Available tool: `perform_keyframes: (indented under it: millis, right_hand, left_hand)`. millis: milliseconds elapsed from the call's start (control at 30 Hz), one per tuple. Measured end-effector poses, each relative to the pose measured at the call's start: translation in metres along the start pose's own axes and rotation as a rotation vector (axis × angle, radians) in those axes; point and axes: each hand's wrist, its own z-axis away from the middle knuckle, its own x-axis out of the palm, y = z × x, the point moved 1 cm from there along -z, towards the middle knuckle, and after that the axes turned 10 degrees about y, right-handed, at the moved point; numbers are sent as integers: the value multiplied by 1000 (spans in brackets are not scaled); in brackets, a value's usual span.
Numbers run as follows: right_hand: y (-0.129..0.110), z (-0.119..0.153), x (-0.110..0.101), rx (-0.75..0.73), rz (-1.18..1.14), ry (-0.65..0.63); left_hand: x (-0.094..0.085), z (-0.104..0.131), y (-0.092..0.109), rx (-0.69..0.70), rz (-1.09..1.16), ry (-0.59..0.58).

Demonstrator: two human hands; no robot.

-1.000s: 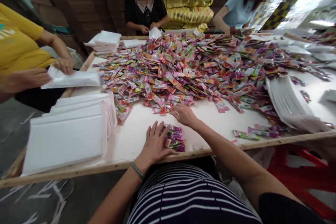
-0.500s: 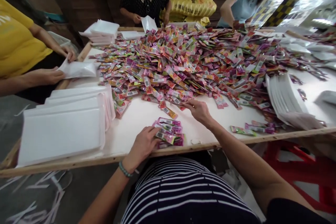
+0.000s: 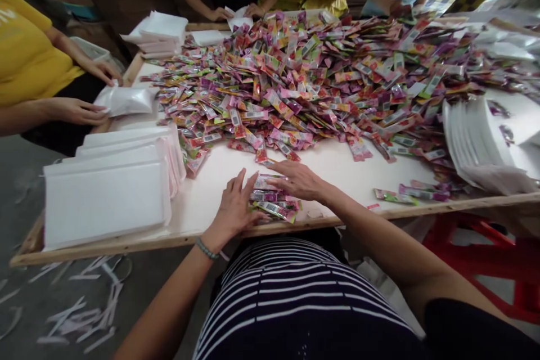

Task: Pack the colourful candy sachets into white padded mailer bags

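A small group of pink and purple sachets lies near the front edge of the white table. My left hand is at the left side of this group, its fingers spread and the thumb by the lower sachets. From the right, my right hand reaches over the group's upper edge with fingers stretched out, touching a sachet there. Behind both hands spreads a large heap of colourful sachets. White padded envelopes are stacked to the left of my left hand.
A person in yellow at the left handles a filled white envelope. Two more people are across the table. More white envelopes stand at the right, near loose sachets. A red stool is below the table's right side.
My right hand has moved left and nearer, from the heap's edge to the small group. My left hand's fingers have spread. The view has shifted slightly downward.
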Motion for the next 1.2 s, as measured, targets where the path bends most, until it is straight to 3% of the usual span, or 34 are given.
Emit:
perform_keyframes:
  millis: [100,167,300,433,633,733,833,933,1000,1067,1133,1200]
  right_hand:
    - [-16,-2,11,-45,99,-236]
    - [-20,10,21,-37,175,-288]
    - [-15,38,29,-53,225,-267]
    - [-10,40,29,-134,164,-280]
    - [-8,33,37,-253,208,-184]
    - [-8,37,40,-296,257,-132]
    - [-9,43,41,-331,271,-74]
    - [-9,47,42,-348,255,0]
    - [-8,49,45,-353,243,36]
    - [-5,52,49,-350,230,65]
    - [-1,54,53,-338,200,101]
    - [4,56,57,-317,142,140]
  left_hand:
    - [6,-15,4,-27,-44,-91]
    - [6,-19,8,-15,-58,-130]
    - [-4,-9,7,-141,-109,-133]
    - [-9,-3,5,-299,8,-152]
    - [1,-7,20,-313,157,-80]
    - [-15,4,22,-251,129,-25]
    - [-54,22,9,-308,-103,194]
    - [-95,38,-16,-540,-489,389]
    - [-108,45,-35,-703,-673,317]
    - [-106,49,-53,-818,-736,139]
    - [-98,51,-68,-869,-740,25]
    - [-93,54,-77,-879,-746,20]
